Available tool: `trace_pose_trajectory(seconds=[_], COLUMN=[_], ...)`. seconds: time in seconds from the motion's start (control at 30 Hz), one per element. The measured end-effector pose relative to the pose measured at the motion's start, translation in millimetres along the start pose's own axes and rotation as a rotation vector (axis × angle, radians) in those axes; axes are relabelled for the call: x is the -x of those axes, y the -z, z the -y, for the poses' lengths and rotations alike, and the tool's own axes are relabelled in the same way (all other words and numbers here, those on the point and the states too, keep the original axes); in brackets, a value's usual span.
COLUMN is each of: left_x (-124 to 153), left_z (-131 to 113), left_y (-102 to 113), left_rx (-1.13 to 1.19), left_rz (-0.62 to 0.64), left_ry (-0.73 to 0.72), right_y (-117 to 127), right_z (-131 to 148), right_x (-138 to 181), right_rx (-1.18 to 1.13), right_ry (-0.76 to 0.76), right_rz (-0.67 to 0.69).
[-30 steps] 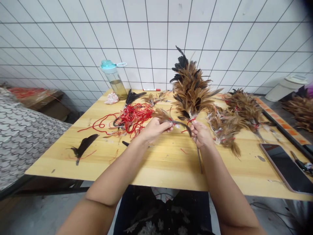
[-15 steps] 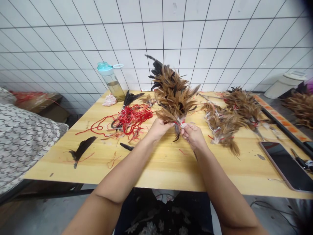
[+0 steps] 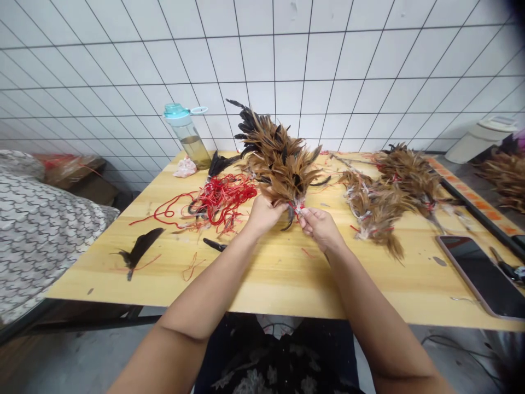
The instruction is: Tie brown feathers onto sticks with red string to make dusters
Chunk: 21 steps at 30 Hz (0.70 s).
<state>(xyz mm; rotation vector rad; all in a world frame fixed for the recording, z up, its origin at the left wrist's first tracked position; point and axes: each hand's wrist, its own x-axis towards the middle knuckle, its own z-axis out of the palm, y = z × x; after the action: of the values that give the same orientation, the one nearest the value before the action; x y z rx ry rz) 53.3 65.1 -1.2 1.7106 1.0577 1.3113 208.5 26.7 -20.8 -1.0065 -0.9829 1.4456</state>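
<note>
A feather duster (image 3: pixel 283 158) of brown feathers, with black ones at its far end, is held above the middle of the table, tilted to the far left. My left hand (image 3: pixel 265 214) is closed around the lower left of its feathers. My right hand (image 3: pixel 322 227) pinches at its near end, where red string (image 3: pixel 298 208) is wound round pale quill ends. What exactly lies between the right fingertips is partly hidden. Left of my hands lies a tangle of red string (image 3: pixel 225 200), with black feathers (image 3: pixel 221 163) behind it.
Brown feather bundles (image 3: pixel 377 202) lie to the right, near a phone (image 3: pixel 479 273) and scissors (image 3: pixel 506 268). A water bottle (image 3: pixel 191 139) stands at the back left beside crumpled tissue (image 3: pixel 185 167). A black feather (image 3: pixel 141 249) lies front left on the wooden table (image 3: pixel 283 290); a tiled wall (image 3: pixel 336 60) rises behind.
The feather duster's far end has swung left and slightly down. Both hands have shifted a little left with it and keep their hold near the bound end.
</note>
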Motion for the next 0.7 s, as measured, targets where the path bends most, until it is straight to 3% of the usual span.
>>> trace_pose_trajectory(seconds=[0.43,0.7], left_x=[10,18], left_z=[-5,-5], left_y=[-5,-12], left_rx=[-0.203,-0.189], left_rz=[-0.157,-0.18], left_ry=[-0.185,-0.129], right_y=[-5,-2], right_z=[4,-7], right_x=[3,0], right_rx=[0.139,0.328], right_ry=[0.035,0.113], right_rz=[0.089,0.004])
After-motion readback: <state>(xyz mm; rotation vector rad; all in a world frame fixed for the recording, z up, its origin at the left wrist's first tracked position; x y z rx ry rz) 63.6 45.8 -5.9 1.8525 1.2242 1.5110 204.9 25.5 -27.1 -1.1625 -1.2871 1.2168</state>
